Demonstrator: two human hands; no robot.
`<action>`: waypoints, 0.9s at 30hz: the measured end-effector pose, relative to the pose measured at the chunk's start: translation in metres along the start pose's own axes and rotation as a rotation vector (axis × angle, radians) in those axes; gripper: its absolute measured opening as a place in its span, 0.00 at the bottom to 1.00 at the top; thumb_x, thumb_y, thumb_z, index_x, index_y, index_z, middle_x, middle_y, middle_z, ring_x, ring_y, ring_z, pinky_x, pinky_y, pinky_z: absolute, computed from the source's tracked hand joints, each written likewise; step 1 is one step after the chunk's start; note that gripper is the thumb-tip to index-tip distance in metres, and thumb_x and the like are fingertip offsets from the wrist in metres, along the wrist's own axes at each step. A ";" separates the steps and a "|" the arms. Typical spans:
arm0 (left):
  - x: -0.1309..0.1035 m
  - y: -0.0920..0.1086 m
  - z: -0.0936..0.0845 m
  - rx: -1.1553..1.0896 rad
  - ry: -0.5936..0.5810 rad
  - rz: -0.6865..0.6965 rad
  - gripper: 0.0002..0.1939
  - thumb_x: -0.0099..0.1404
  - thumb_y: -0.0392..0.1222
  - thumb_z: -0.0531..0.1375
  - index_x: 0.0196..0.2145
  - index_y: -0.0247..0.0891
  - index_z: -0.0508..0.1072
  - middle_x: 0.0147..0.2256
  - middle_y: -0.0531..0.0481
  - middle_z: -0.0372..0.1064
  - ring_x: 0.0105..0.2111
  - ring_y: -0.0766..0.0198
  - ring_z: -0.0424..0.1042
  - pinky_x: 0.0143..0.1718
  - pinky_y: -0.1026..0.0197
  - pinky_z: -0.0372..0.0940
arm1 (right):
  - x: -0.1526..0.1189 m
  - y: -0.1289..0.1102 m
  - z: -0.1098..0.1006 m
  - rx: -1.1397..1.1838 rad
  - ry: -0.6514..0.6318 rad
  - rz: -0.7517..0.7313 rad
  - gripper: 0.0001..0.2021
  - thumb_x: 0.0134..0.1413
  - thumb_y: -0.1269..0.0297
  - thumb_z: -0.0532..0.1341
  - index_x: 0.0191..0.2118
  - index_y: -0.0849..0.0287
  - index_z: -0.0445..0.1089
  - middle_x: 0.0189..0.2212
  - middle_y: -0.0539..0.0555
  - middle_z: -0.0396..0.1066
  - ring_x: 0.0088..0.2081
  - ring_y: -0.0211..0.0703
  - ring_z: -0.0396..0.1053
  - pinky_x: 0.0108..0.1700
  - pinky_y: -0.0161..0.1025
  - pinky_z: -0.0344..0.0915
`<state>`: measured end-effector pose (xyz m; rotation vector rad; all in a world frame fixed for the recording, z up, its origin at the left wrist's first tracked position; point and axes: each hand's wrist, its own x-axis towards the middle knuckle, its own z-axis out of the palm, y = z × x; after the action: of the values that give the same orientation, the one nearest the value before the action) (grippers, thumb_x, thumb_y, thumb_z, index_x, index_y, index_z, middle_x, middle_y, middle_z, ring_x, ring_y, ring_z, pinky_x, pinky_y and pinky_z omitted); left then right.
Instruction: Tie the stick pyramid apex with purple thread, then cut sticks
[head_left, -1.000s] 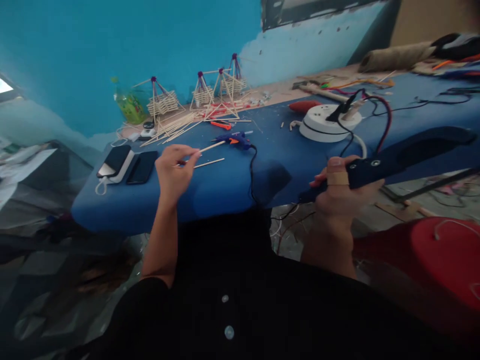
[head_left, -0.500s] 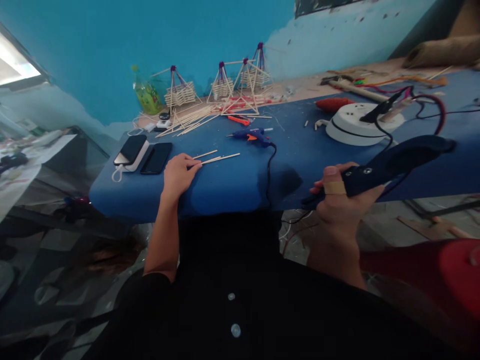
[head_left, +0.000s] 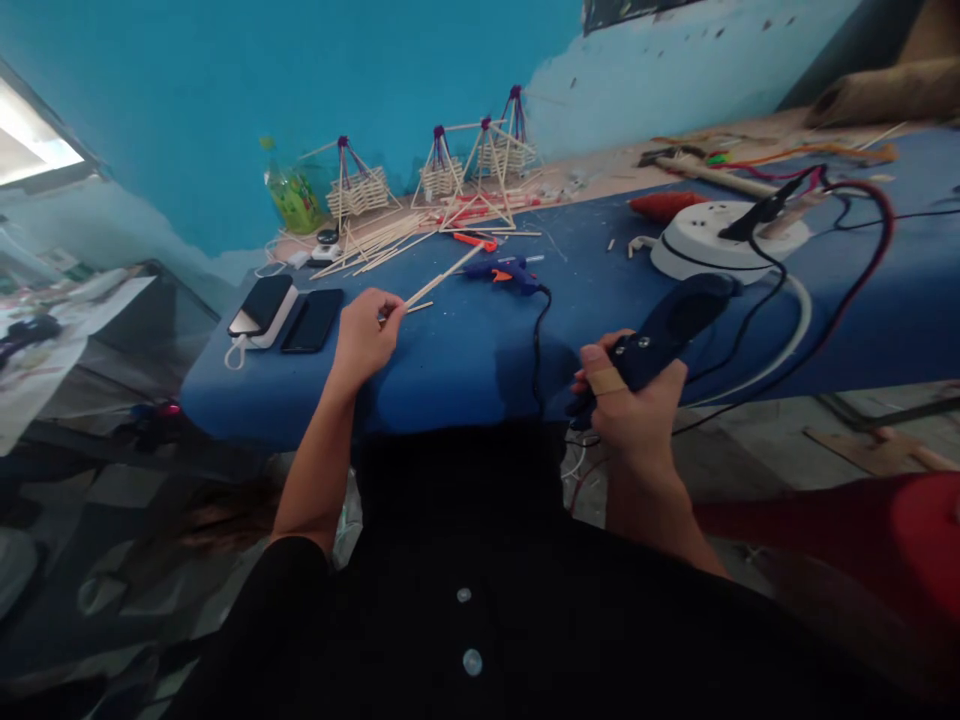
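One blue worktop [head_left: 442, 375] along the wall carries the lot. Front edge is rounded, right in front of the person; left end rounds off just past the phones. Four purple-topped stick frames [head_left: 360, 194] stand at the back, looking built up. Left to do, judging by looks: a pile of loose sticks [head_left: 382, 240] in front of them, not joined. Exact progress: cannot tell.

Round white power strip [head_left: 686, 250] sits on the right; its cords loop down over the front edge, so sideways room there looks tight. Right hand [head_left: 634, 410] is just above the front edge, grip closed around a dark tool [head_left: 679, 320], type unclear. Left hand [head_left: 367, 335] is over the left part, grip pinched on one end of a thin stick [head_left: 446, 273], maybe two together; far end points up and away, toward the orange cutter [head_left: 487, 244]. Phone on a white power bank [head_left: 262, 303] and dark phone [head_left: 313, 320] lie left of that hand, limiting leftward room. Blue glue gun [head_left: 510, 272] lies between the hands, farther back; its cord drops to the front edge, a snag risk. Short stick [head_left: 422, 307] lies just beside the left fingertips.
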<state>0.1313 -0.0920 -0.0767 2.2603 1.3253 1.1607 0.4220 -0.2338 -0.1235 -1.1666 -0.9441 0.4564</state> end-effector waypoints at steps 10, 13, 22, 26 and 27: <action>-0.037 0.073 0.050 -0.791 -0.366 -0.233 0.11 0.66 0.46 0.71 0.39 0.35 0.82 0.36 0.44 0.85 0.33 0.62 0.85 0.38 0.61 0.80 | 0.011 -0.034 0.053 0.124 -0.179 0.007 0.11 0.50 0.54 0.74 0.34 0.54 0.80 0.28 0.50 0.76 0.27 0.41 0.72 0.29 0.41 0.72; -0.025 0.064 0.055 -0.751 -0.327 -0.195 0.09 0.66 0.43 0.70 0.40 0.35 0.83 0.35 0.44 0.86 0.33 0.62 0.85 0.37 0.61 0.79 | 0.033 -0.039 0.063 0.102 -0.228 -0.023 0.10 0.52 0.55 0.73 0.31 0.54 0.78 0.27 0.51 0.75 0.28 0.42 0.71 0.31 0.43 0.72; 0.002 0.041 0.051 -0.580 -0.301 -0.050 0.05 0.64 0.38 0.70 0.36 0.39 0.89 0.37 0.50 0.87 0.36 0.62 0.83 0.44 0.60 0.77 | 0.062 -0.032 0.084 -0.290 -0.478 -0.075 0.04 0.52 0.65 0.69 0.29 0.56 0.76 0.28 0.51 0.77 0.34 0.46 0.74 0.40 0.44 0.70; 0.005 0.039 0.051 -0.548 -0.348 -0.059 0.08 0.63 0.42 0.71 0.27 0.37 0.85 0.26 0.53 0.80 0.27 0.65 0.76 0.31 0.63 0.69 | 0.064 -0.032 0.086 -0.348 -0.507 -0.113 0.03 0.53 0.65 0.67 0.29 0.56 0.75 0.28 0.50 0.77 0.34 0.46 0.75 0.40 0.44 0.69; 0.005 0.039 0.052 -0.536 -0.350 -0.046 0.10 0.64 0.43 0.71 0.26 0.37 0.84 0.24 0.54 0.78 0.26 0.65 0.74 0.29 0.64 0.67 | 0.064 -0.033 0.085 -0.356 -0.516 -0.124 0.03 0.53 0.65 0.67 0.29 0.55 0.75 0.28 0.50 0.77 0.35 0.47 0.75 0.41 0.44 0.70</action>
<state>0.1951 -0.1011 -0.0849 1.9103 0.8085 0.9107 0.3824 -0.1502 -0.0611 -1.3260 -1.5850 0.5132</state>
